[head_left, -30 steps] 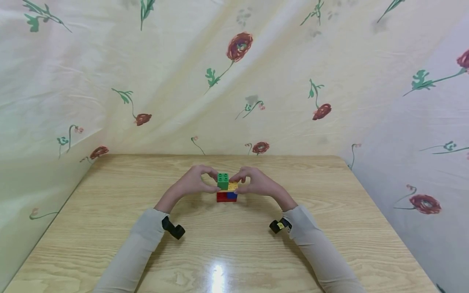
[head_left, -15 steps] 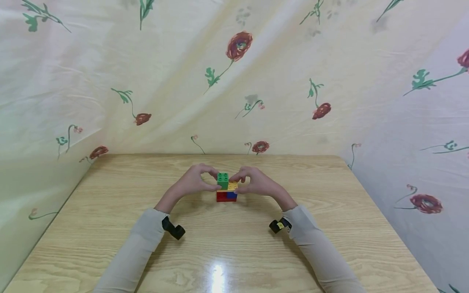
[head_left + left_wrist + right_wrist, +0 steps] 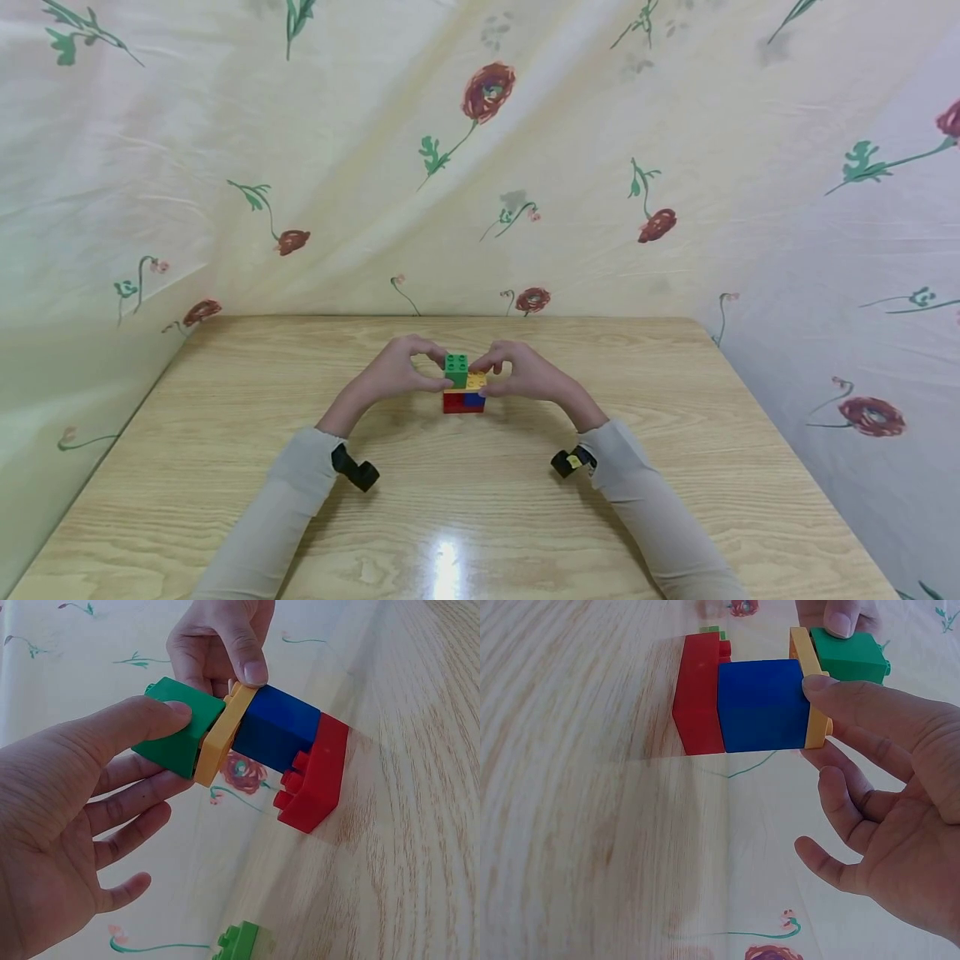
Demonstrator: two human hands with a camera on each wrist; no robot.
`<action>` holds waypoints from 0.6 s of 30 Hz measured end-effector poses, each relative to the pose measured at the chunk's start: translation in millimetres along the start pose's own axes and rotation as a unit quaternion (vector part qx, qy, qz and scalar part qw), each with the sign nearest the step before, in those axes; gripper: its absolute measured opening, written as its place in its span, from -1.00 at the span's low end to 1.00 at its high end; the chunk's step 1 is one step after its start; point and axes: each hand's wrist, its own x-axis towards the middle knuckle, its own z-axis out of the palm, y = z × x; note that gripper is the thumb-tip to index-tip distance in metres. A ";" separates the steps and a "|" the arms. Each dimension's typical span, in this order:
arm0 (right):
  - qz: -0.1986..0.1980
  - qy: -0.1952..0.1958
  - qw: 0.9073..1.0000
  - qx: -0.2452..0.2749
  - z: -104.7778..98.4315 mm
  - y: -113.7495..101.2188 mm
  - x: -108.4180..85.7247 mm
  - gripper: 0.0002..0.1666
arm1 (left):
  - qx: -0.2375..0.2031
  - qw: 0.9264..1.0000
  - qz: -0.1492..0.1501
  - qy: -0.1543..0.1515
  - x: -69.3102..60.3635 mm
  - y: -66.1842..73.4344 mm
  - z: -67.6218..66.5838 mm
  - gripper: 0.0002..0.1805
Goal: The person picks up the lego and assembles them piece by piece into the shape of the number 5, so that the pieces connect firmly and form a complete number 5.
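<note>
A red brick (image 3: 454, 403) lies lowest on the table, with a blue brick (image 3: 761, 705) on its right part. On the blue brick rests a thin yellow brick (image 3: 223, 735) that overhangs leftward above the red studs. My left hand (image 3: 397, 369) pinches a green brick (image 3: 456, 372) between thumb and fingers, at the left part of the yellow brick; whether it is fully seated I cannot tell. My right hand (image 3: 531, 375) pinches the yellow brick's right end, its thumb at the edge where yellow meets blue.
A light green brick (image 3: 237, 942) stands on the table beyond the stack, mostly hidden by my left hand in the head view. The wooden table (image 3: 465, 500) meets a flowered cloth (image 3: 337, 167) at its back edge.
</note>
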 end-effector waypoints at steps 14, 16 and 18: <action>0.003 -0.004 1.000 0.011 0.4 2.4 1.6 -0.60 | -0.009 1.000 -0.013 -0.002 -0.8 0.0 -0.4 -0.75; 0.002 -0.004 1.000 0.012 0.5 2.8 1.8 -0.61 | -0.008 1.000 -0.013 -0.002 -0.8 0.1 -0.6 -0.74; 0.003 -0.005 1.000 0.014 0.5 2.8 1.8 -0.61 | -0.008 1.000 -0.014 -0.003 -0.8 0.1 -0.7 -0.74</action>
